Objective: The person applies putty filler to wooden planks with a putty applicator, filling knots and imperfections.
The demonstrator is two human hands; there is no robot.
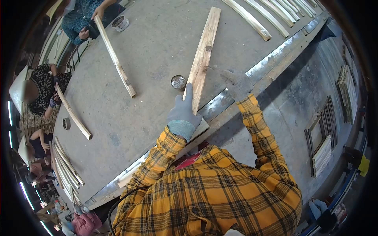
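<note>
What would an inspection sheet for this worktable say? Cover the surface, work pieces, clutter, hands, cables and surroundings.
Surface: grey tabletop, smudged and specked.
Job's things: wooden plank, lying flat, dark patches showing; small round tin beside it, contents unclear.
Clutter: pale slats spaced out at the upper right; more slats bunched at the lower left; two further tins near the co-workers.
Grippers: gloved left hand on the plank's near end; gloved right hand blurred, beside the plank, grip unclear.
Cables: black cord by the left sleeve, ends not visible.
Surroundings: co-workers along the left side, some handling slats; stacked boards at the right.
</note>
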